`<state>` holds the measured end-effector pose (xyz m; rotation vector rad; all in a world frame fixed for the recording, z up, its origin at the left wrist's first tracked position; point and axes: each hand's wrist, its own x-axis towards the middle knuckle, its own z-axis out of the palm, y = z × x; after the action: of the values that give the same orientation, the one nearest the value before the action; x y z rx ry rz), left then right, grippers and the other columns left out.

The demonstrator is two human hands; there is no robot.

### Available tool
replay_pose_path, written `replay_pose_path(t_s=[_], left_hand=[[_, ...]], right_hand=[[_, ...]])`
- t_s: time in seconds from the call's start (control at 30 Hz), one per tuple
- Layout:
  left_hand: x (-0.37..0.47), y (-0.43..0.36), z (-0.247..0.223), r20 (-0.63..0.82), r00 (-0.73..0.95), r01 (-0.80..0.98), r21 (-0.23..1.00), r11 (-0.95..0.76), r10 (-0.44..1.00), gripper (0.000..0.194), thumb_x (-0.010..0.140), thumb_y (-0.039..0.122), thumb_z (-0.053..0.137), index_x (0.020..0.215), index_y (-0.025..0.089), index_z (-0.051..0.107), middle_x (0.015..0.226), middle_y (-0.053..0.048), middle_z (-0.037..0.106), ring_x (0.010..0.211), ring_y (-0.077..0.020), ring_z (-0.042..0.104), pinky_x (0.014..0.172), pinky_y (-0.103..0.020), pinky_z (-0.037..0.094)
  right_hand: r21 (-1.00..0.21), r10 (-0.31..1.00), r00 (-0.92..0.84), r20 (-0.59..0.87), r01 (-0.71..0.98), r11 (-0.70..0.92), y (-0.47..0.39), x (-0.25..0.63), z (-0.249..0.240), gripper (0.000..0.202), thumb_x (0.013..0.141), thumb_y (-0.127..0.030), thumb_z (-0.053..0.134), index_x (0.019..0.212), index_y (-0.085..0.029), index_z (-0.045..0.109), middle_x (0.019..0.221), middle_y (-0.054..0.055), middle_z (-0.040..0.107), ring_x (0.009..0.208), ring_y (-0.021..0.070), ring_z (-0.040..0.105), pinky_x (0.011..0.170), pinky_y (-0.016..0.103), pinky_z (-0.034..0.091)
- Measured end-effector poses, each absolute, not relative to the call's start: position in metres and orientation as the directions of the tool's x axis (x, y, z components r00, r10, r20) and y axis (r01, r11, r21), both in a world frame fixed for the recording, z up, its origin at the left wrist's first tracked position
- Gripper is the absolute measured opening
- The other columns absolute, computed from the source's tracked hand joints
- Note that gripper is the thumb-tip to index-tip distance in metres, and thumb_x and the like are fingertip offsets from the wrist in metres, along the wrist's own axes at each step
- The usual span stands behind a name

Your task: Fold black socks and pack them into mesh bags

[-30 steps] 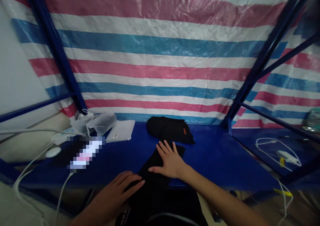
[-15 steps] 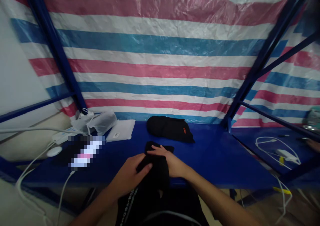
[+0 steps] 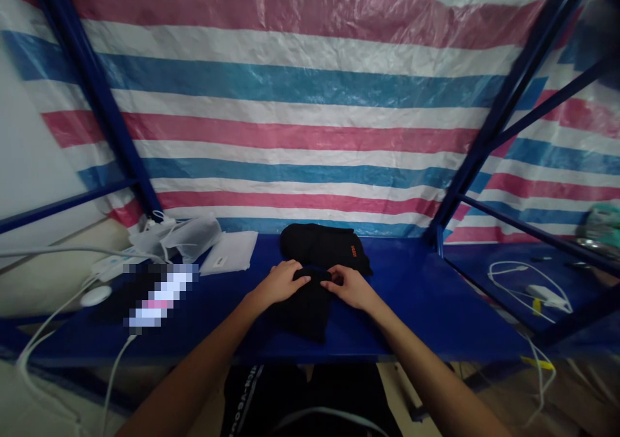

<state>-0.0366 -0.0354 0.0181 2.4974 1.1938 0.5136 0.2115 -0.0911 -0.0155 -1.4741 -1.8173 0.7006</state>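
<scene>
A piece of black cloth (image 3: 305, 311) lies flat on the blue tabletop in front of me, sock-like in shape. My left hand (image 3: 283, 283) grips its far left corner, with the thumb on top. At the far right corner, my right hand (image 3: 349, 285) pinches the same cloth between thumb and fingers. Just beyond my hands rests a second folded black cloth (image 3: 320, 243), rounded at its left end, with small orange lettering near its right end.
On the left of the blue table (image 3: 416, 295) lie a blurred-out phone (image 3: 165, 298) on a cable, a power strip (image 3: 113, 266), a clear plastic bag (image 3: 196, 237) and a white packet (image 3: 232, 253). Blue metal posts (image 3: 465, 172) frame a striped sheet behind. A white charger (image 3: 547, 295) lies at right.
Both hands have moved forward, away from my lap, with the black cloth. It now lies spread on the table, and the hands have shifted to its far corners.
</scene>
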Motion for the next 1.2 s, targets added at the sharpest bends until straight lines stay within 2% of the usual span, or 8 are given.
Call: replay_pose_path(t_s=[0.1,0.27,0.43,0.53,0.73,0.87,0.97,1.2], left_hand=[[-0.046,-0.027,0.012,0.135,0.602,0.649,0.491,-0.581,0.787,0.041,0.094,0.056,0.068,0.115,0.02,0.072,0.115,-0.011,0.076,0.105,-0.0296,0.069,0.089,-0.037,0.049],[-0.052,-0.022,0.033,-0.014,0.663,0.62,0.57,-0.539,0.748,0.046,0.091,0.063,0.07,0.08,0.019,0.068,0.074,-0.002,0.067,0.071,-0.022,0.063,0.067,-0.03,0.041],[-0.049,-0.044,0.065,0.503,0.534,0.442,0.518,-0.732,0.679,0.018,0.097,0.035,0.071,0.107,0.021,0.07,0.111,-0.006,0.069,0.103,-0.0227,0.066,0.091,-0.034,0.05],[-0.052,-0.074,0.059,0.591,0.567,0.432,0.379,-0.818,0.574,0.016,0.097,0.015,0.063,0.109,0.023,0.069,0.128,-0.007,0.066,0.119,-0.0227,0.064,0.104,-0.038,0.049],[-0.057,-0.125,0.003,0.355,0.717,0.465,0.397,-0.792,0.599,0.017,0.1,0.029,0.07,0.117,0.026,0.071,0.116,-0.004,0.077,0.112,-0.0253,0.07,0.104,-0.042,0.051],[-0.053,-0.131,-0.007,0.359,0.601,0.504,0.523,-0.687,0.714,0.03,0.105,0.04,0.064,0.132,0.028,0.068,0.119,-0.006,0.077,0.112,-0.0255,0.07,0.103,-0.04,0.053],[-0.046,-0.125,-0.001,0.302,0.525,0.501,0.646,-0.576,0.796,0.027,0.107,0.044,0.057,0.119,0.026,0.073,0.109,-0.005,0.078,0.103,-0.0241,0.073,0.094,-0.035,0.055],[-0.034,-0.11,0.001,0.326,0.493,0.46,0.689,-0.56,0.807,0.018,0.102,0.034,0.059,0.11,0.024,0.072,0.109,-0.007,0.074,0.099,-0.023,0.071,0.087,-0.035,0.057]], right_hand=[[-0.714,0.981,-0.117,0.154,0.673,0.193,-0.086,0.209,-0.014,0.026,0.089,-0.032,0.081,0.108,-0.018,0.071,0.08,0.001,0.071,0.07,0.0176,0.065,0.065,0.028,0.047],[-0.741,0.959,-0.215,0.184,0.611,0.279,-0.081,0.206,0.01,0.023,0.087,-0.023,0.078,0.108,-0.018,0.069,0.077,-0.002,0.066,0.068,0.0162,0.061,0.066,0.028,0.046],[-0.558,0.787,-0.214,0.579,0.599,0.574,-0.106,0.217,0.057,0.026,0.096,-0.021,0.061,0.121,-0.023,0.067,0.118,0.01,0.07,0.11,0.0268,0.067,0.098,0.043,0.054],[-0.445,0.728,-0.33,0.601,0.619,0.648,-0.135,0.224,0.066,0.026,0.094,-0.015,0.058,0.116,-0.026,0.067,0.137,0.012,0.063,0.133,0.0307,0.058,0.114,0.051,0.046],[-0.598,0.807,-0.509,0.301,0.558,0.575,-0.169,0.23,0.022,0.018,0.093,-0.021,0.069,0.11,-0.025,0.066,0.113,0.006,0.073,0.106,0.024,0.069,0.097,0.039,0.055],[-0.718,0.883,-0.356,0.305,0.523,0.459,-0.166,0.229,-0.003,0.023,0.101,-0.034,0.066,0.122,-0.025,0.062,0.107,0.005,0.074,0.093,0.0226,0.07,0.086,0.036,0.057],[-0.734,0.894,-0.285,0.346,0.512,0.447,-0.163,0.225,-0.007,0.027,0.103,-0.036,0.064,0.128,-0.026,0.059,0.117,0.007,0.07,0.09,0.021,0.07,0.079,0.034,0.059],[-0.328,0.82,-0.358,0.447,0.787,0.523,-0.165,0.206,-0.003,0.036,0.107,-0.016,0.048,0.132,-0.027,0.071,0.136,0.012,0.065,0.116,0.0288,0.064,0.099,0.046,0.059]])
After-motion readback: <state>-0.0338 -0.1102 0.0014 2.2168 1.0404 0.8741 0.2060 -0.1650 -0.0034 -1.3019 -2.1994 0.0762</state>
